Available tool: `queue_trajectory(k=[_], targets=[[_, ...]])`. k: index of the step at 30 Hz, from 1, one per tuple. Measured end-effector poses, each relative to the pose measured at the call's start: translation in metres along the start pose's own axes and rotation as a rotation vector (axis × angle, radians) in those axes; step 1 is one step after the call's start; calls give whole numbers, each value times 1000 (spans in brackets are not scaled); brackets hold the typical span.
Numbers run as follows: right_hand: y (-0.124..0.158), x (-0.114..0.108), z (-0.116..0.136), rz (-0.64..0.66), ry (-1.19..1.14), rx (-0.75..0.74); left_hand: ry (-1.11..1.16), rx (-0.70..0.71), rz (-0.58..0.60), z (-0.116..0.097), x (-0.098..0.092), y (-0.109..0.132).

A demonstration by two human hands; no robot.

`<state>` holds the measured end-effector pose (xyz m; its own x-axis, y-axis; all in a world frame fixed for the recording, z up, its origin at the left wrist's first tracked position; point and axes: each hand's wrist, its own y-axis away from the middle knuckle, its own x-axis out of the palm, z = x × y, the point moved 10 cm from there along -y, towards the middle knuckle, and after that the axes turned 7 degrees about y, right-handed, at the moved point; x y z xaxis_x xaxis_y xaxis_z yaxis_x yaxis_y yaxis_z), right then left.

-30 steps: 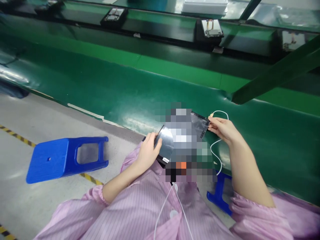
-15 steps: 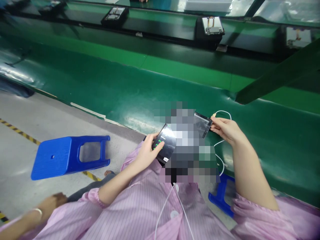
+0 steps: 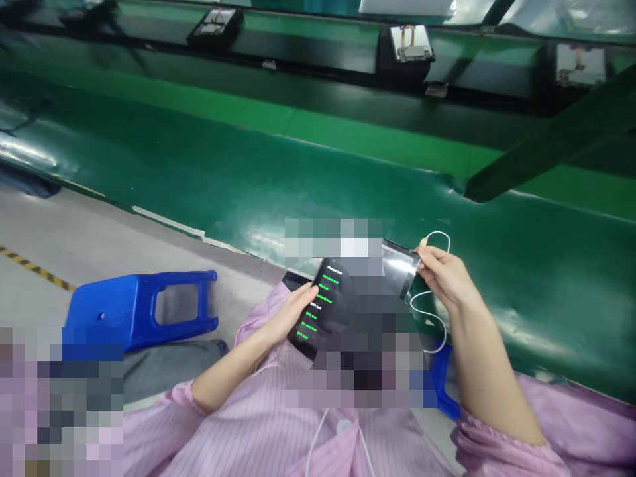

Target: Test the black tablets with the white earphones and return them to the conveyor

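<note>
My left hand [image 3: 293,311] grips the left edge of a small dark tablet [image 3: 309,324], thumb on its rim. Green and white lines of a test menu glow on its screen. My right hand [image 3: 442,270] pinches the right corner of a second tablet [image 3: 400,268] with a glossy, reflecting screen. Beside those fingertips shows a yellowish plug [image 3: 424,242] on a white cable [image 3: 439,232]; I cannot tell whether it sits in the device. A blurred patch hides the area between the two tablets.
Before me runs a green-covered bench [image 3: 199,179]. Beyond it, a dark conveyor line [image 3: 318,56] carries opened devices [image 3: 411,43] on black blocks. A slanted green post [image 3: 541,139] rises at the right. A blue stool [image 3: 106,311] stands on the floor at left.
My left thumb has moved from the screen to the tablet's edge, and a longer menu list now shows. The right-hand tablet has shifted slightly down and left, its screen catching more light.
</note>
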<state>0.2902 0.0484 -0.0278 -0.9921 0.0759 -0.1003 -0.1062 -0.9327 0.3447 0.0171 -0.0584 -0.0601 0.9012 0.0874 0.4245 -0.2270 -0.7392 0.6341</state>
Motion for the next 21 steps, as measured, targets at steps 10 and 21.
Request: queue_trajectory(k=[10, 21], targets=[[5, -3, 20, -177, -169, -150, 151, -226, -7, 19, 7, -17], [13, -54, 34, -404, -318, -287, -290, 140, -26, -19, 4, -6]])
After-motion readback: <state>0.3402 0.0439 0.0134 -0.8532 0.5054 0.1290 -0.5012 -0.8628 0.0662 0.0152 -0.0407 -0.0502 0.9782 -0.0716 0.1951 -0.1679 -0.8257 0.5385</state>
